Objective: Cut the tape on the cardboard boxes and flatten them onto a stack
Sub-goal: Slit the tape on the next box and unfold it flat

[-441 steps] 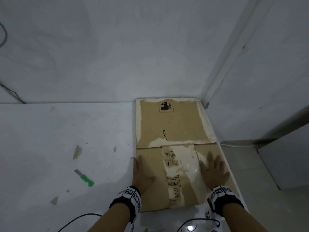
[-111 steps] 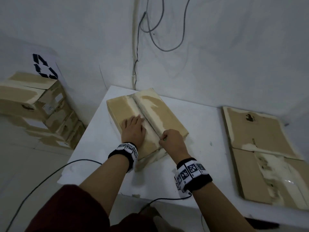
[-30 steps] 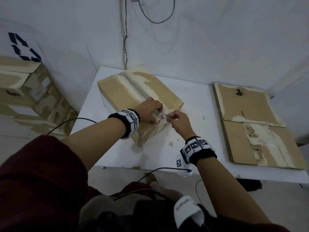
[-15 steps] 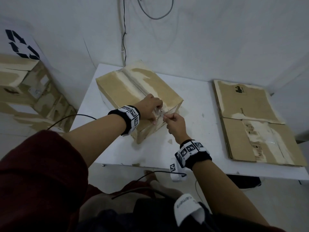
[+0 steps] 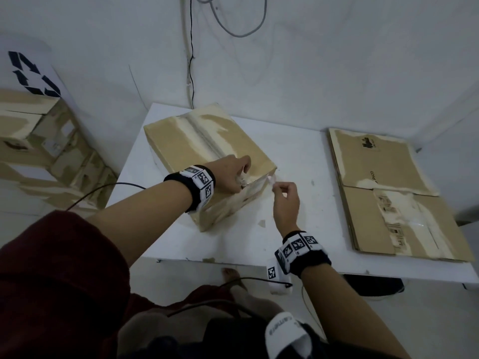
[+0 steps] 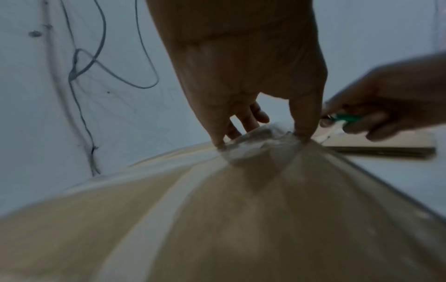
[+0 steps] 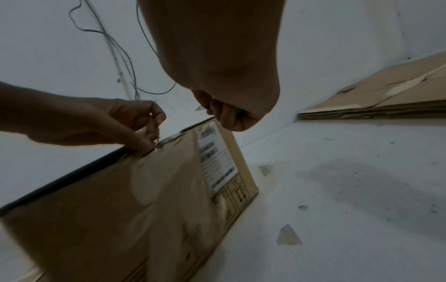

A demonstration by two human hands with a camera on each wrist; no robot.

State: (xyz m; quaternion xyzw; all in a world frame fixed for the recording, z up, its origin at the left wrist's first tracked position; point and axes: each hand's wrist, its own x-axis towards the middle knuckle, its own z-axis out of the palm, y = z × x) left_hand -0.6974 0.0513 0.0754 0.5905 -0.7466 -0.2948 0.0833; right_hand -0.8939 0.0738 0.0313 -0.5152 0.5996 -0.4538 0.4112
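A closed cardboard box (image 5: pixel 207 149) (image 6: pixel 217 219) (image 7: pixel 135 190) sits on the left part of the white table (image 5: pixel 293 224), with clear tape (image 5: pixel 199 136) along its top seam. My left hand (image 5: pixel 233 174) (image 6: pixel 255 118) (image 7: pixel 135 126) is at the box's near top edge, fingertips pinching a loose piece of clear tape (image 6: pixel 255 139). My right hand (image 5: pixel 285 195) (image 7: pixel 229 114) (image 6: pixel 376 118) is just right of that edge, above the table, gripping a green-handled cutter (image 6: pixel 347 117) whose blade tip (image 7: pixel 200 108) pokes out. A stack of flattened boxes (image 5: pixel 394 193) (image 7: pixel 376 99) lies on the table's right side.
More cardboard boxes (image 5: pixel 44 149) are piled on the floor to the left under a recycling sign (image 5: pixel 32 73). Cables (image 5: pixel 191 47) hang on the wall behind the table. Scraps of tape (image 7: pixel 288 235) dot the tabletop. A bare foot (image 5: pixel 229 273) shows below the table's front edge.
My right hand has pulled away to the right from the box's edge with the cutter. My left hand stays at the same edge, holding the tape.
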